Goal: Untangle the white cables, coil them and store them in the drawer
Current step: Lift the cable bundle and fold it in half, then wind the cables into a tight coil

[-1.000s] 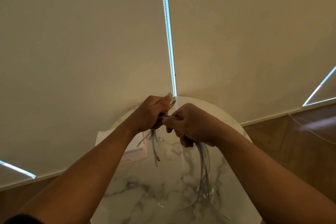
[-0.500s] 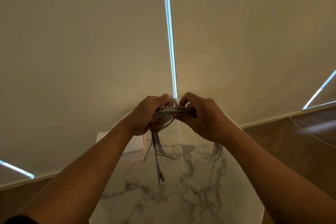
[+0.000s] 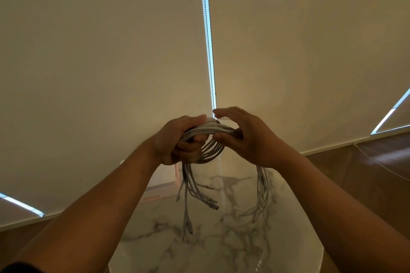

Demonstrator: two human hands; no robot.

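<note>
Holding the white cables (image 3: 208,133) up in the air between both hands, above the far half of the marble-veined surface (image 3: 221,248) and clear of it. Gripping one side of the bundle with the left hand (image 3: 175,144), curling the fingers round several strands wound into a round coil of parallel turns. Cradling the other side in the right hand (image 3: 255,139), in the crook between thumb and forefinger, keeping the forefinger nearly straight and lifted off the strands; cannot tell how tightly the hidden fingers close. Thin, smooth and matte white throughout, greyish in the dim warm light. Below the left hand, dangling a bunch of loose tails ending in small plugs (image 3: 214,206), splayed at different lengths and slightly blurred. Below the right wrist, trailing a second hank (image 3: 263,193) down in a slack curve towards the middle of the surface; cannot tell whether touching it. At the far left edge of the surface, behind the left wrist, a pale boxy thing (image 3: 165,175), mostly hidden. Behind everything, cream roller blinds (image 3: 99,51) with a bead chain (image 3: 207,29) in the bright gap between them.
</note>
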